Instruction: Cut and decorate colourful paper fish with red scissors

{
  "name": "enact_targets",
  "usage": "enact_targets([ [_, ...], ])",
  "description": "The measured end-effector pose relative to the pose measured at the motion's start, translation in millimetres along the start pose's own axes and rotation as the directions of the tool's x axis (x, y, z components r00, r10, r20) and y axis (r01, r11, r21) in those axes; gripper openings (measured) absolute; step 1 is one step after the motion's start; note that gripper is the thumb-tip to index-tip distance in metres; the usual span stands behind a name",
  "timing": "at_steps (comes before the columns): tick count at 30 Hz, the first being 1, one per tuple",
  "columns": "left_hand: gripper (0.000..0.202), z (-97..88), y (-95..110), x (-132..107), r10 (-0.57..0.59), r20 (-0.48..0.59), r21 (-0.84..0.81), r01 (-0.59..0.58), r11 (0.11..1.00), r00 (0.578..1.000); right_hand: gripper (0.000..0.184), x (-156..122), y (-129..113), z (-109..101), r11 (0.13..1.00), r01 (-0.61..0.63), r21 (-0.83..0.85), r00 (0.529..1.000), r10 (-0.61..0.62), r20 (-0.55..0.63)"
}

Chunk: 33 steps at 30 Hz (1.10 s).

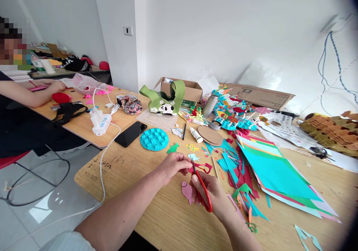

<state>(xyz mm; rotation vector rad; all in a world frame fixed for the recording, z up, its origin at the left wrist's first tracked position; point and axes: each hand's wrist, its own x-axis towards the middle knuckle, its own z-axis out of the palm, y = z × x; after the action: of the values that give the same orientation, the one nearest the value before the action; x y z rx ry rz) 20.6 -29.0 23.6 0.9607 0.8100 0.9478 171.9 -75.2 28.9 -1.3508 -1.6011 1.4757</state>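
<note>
My right hand [210, 192] grips a pair of red-handled scissors [206, 194], the dark blades pointing up toward my left fingertips. My left hand [173, 166] is closed in a pinch beside the blade tips; what it pinches is hidden. Just past the blades shows a cut piece of crimson paper [206, 167]; whether it is held or lying on the table, I cannot tell. Around my hands are a pink paper fish [187, 192], a pale blue paper fish [194, 156], a yellow spotted one [192, 147] and a green one [173, 148].
A woven blue paper disc [154, 139], a black phone [131, 134] and a glue bottle [195, 134] lie beyond. Coloured sheets [279, 169] and scraps cover the right. A white cable runs from a power strip [101, 124] over the left edge. Another person's hand [57, 85] works far left.
</note>
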Motion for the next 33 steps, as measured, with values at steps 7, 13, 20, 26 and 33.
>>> enact_targets([
  [7,0.021,0.5,-1.5,0.4,0.039,-0.033,0.022,-0.038,0.999,0.999,0.048,1.0,0.5,-0.1,1.0,0.023,-0.014,1.0,-0.023,-0.002],
  [13,0.018,-2.0,-2.8,0.8,0.043,-0.014,0.033,-0.042,0.999,0.999,0.048,-0.6,-0.1,0.4,0.999,0.029,-0.023,1.0,-0.029,-0.003],
  [20,0.018,-1.1,-1.5,0.9,0.027,-0.017,0.03,-0.026,0.999,0.999,0.045,-0.6,1.7,-1.4,1.0,0.017,-0.015,1.0,-0.017,0.011],
  [26,0.017,-0.7,0.9,-0.4,0.012,-0.013,0.019,-0.012,1.0,1.0,0.044,0.5,4.3,-2.4,0.999,0.023,-0.022,1.0,-0.023,0.018],
  [33,0.017,-2.4,-0.1,0.8,-0.001,-0.017,-0.014,0.0,1.0,1.0,0.043,-1.1,0.8,-2.4,0.999,0.008,-0.033,1.0,-0.007,0.019],
])
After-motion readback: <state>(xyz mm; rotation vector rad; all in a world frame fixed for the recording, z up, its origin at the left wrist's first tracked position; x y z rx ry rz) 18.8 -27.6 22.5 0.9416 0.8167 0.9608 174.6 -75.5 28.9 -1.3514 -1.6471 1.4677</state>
